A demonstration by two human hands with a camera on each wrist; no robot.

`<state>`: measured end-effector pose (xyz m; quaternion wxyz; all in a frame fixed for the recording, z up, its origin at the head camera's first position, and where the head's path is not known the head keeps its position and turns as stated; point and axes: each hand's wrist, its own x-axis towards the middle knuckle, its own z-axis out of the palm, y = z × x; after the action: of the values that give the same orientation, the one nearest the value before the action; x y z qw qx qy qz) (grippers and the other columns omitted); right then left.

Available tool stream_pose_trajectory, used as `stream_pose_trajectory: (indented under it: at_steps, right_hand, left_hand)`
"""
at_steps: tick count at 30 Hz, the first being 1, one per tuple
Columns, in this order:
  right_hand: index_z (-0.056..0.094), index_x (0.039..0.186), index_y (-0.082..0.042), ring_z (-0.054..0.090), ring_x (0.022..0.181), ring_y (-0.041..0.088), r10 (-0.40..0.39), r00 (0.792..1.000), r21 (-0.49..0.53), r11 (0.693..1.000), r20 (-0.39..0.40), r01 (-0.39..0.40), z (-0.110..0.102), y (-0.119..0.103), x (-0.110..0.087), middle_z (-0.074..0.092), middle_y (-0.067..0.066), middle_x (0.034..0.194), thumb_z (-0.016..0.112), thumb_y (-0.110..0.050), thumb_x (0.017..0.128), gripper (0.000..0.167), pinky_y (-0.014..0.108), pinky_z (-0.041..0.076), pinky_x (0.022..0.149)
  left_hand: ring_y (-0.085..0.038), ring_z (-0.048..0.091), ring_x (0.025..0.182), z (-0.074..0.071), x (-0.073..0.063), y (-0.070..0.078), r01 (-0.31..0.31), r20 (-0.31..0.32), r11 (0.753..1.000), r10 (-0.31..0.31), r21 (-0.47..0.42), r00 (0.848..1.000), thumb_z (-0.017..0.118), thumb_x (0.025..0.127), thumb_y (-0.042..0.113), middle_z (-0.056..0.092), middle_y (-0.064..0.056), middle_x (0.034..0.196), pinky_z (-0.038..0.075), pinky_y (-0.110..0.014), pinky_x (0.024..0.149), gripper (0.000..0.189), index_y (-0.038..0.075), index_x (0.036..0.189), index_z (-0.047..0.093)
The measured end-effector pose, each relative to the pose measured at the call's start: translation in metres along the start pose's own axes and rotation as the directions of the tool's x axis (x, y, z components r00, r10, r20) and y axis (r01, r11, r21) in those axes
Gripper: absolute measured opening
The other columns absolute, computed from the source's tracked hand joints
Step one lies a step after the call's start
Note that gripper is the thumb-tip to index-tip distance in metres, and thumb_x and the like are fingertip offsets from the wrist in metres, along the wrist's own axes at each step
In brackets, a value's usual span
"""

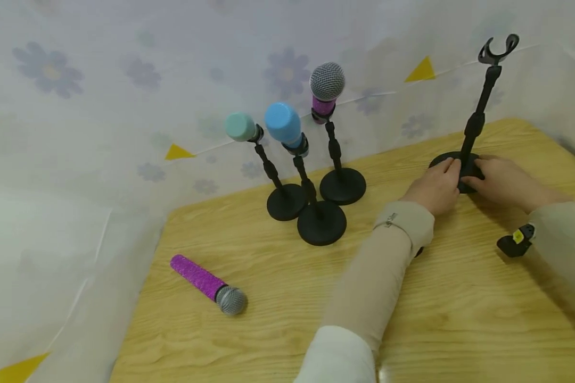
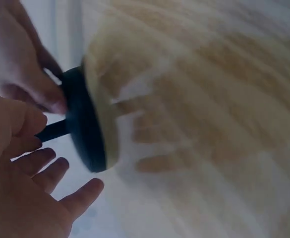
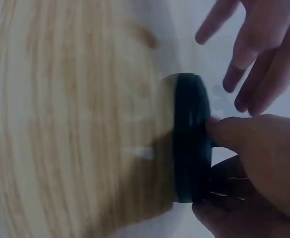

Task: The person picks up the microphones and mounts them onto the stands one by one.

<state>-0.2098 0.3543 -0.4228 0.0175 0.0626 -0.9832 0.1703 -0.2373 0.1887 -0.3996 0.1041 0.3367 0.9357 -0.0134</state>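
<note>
An unloaded black microphone stand [image 1: 474, 125], with an open clip on top, rises at the right of the table. My right hand [image 1: 510, 181] grips the edge of its round base [image 3: 190, 139], thumb on the upper face and fingers at the rim. From the other side my left hand [image 1: 436, 183] has thumb and index finger at either side of the pole [image 2: 55, 130], just above the base, while its other fingers spread loosely. In the left wrist view the base [image 2: 87, 124] appears edge-on, close over the wooden table.
Three stands hold a teal-topped microphone [image 1: 240, 126], a blue-topped one [image 1: 282, 122] and a purple one with a silver grille [image 1: 327, 82]. A glittery purple microphone [image 1: 201, 277] lies at the left of the table [image 1: 278, 330]. Behind hangs a flowered sheet [image 1: 124, 117].
</note>
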Motion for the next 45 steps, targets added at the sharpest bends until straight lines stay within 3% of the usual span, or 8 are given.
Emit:
stream_pose_trajectory:
  at_steps: [5, 9, 12, 18, 25, 29, 39, 45]
  right_hand:
    - [0.054, 0.112, 0.029, 0.06, 0.094, 0.062, -0.029, 0.999, -0.037, 0.999, 0.019, 0.03, 0.003, -0.006, 0.008, 0.058, 0.047, 0.103, 0.057, -0.008, 0.101, 0.039, 0.067, 0.05, 0.081]
    - [0.05, 0.117, 0.031, 0.058, 0.097, 0.064, 0.0, 0.999, -0.047, 0.999, 0.044, 0.002, 0.002, -0.007, 0.009, 0.055, 0.05, 0.109, 0.056, -0.007, 0.1, 0.042, 0.068, 0.05, 0.082]
    - [0.048, 0.122, 0.031, 0.055, 0.105, 0.066, 0.016, 0.999, -0.045, 0.999, 0.049, -0.013, 0.003, -0.008, 0.009, 0.05, 0.052, 0.121, 0.055, -0.008, 0.101, 0.045, 0.069, 0.049, 0.087]
    - [0.042, 0.131, 0.03, 0.046, 0.119, 0.066, 0.03, 0.997, -0.02, 0.999, 0.074, -0.028, 0.004, -0.011, 0.008, 0.037, 0.052, 0.136, 0.052, -0.017, 0.104, 0.055, 0.072, 0.043, 0.097]
    - [0.05, 0.126, 0.027, 0.056, 0.108, 0.063, 0.001, 0.996, -0.028, 1.0, 0.084, 0.002, -0.001, -0.022, 0.008, 0.047, 0.05, 0.13, 0.059, -0.011, 0.1, 0.047, 0.067, 0.05, 0.088]
    - [0.051, 0.125, 0.027, 0.055, 0.109, 0.064, -0.007, 0.995, -0.036, 0.999, 0.1, 0.011, -0.002, -0.028, 0.008, 0.046, 0.049, 0.132, 0.061, -0.009, 0.099, 0.046, 0.068, 0.049, 0.09]
    - [0.047, 0.129, 0.028, 0.055, 0.111, 0.063, -0.045, 0.997, -0.031, 0.998, 0.069, 0.047, 0.007, -0.041, 0.0, 0.043, 0.049, 0.135, 0.064, -0.01, 0.098, 0.052, 0.067, 0.05, 0.091]
    - [0.048, 0.13, 0.026, 0.056, 0.112, 0.062, -0.058, 0.996, -0.009, 0.998, 0.069, 0.058, 0.012, -0.054, -0.004, 0.044, 0.048, 0.136, 0.065, -0.013, 0.098, 0.054, 0.066, 0.05, 0.091]
  left_hand:
    - [0.006, 0.022, 0.151, 0.017, 0.006, 0.011, 0.125, -0.029, 0.982, -0.122, 0.142, 0.992, 0.038, 0.106, 0.046, 0.021, 0.022, 0.164, 0.044, -0.022, 0.113, 0.053, 0.04, 0.157, 0.026]
    - [0.006, 0.026, 0.149, 0.022, 0.004, 0.018, 0.155, -0.085, 0.959, -0.138, 0.239, 0.987, 0.038, 0.106, 0.048, 0.024, 0.022, 0.163, 0.048, -0.024, 0.108, 0.052, 0.039, 0.156, 0.029]
    - [0.005, 0.027, 0.148, 0.021, 0.001, 0.019, 0.169, -0.092, 0.95, -0.149, 0.264, 0.984, 0.036, 0.106, 0.049, 0.026, 0.021, 0.162, 0.046, -0.024, 0.11, 0.051, 0.039, 0.156, 0.029]
    - [0.004, 0.039, 0.141, 0.013, -0.009, 0.013, 0.137, -0.066, 0.958, -0.124, 0.253, 0.99, 0.037, 0.106, 0.047, 0.037, 0.021, 0.155, 0.051, -0.022, 0.103, 0.046, 0.039, 0.152, 0.038]
    - [0.0, 0.046, 0.135, 0.007, -0.022, 0.004, 0.086, -0.05, 0.969, -0.076, 0.233, 0.996, 0.037, 0.108, 0.044, 0.046, 0.018, 0.148, 0.053, -0.02, 0.099, 0.043, 0.036, 0.149, 0.044]
    - [-0.002, 0.05, 0.129, 0.007, -0.027, 0.0, 0.072, -0.052, 0.972, -0.062, 0.224, 0.997, 0.037, 0.108, 0.044, 0.05, 0.017, 0.142, 0.054, -0.021, 0.097, 0.041, 0.036, 0.146, 0.048]
    - [-0.006, 0.056, 0.119, 0.008, -0.043, -0.011, -0.006, -0.101, 0.954, 0.038, 0.3, 0.994, 0.039, 0.108, 0.042, 0.057, 0.012, 0.134, 0.057, -0.023, 0.091, 0.036, 0.031, 0.137, 0.057]
    - [-0.008, 0.054, 0.125, 0.011, -0.054, -0.022, -0.042, -0.093, 0.947, 0.075, 0.32, 0.993, 0.042, 0.106, 0.044, 0.055, 0.009, 0.138, 0.055, -0.022, 0.095, 0.04, 0.027, 0.141, 0.054]
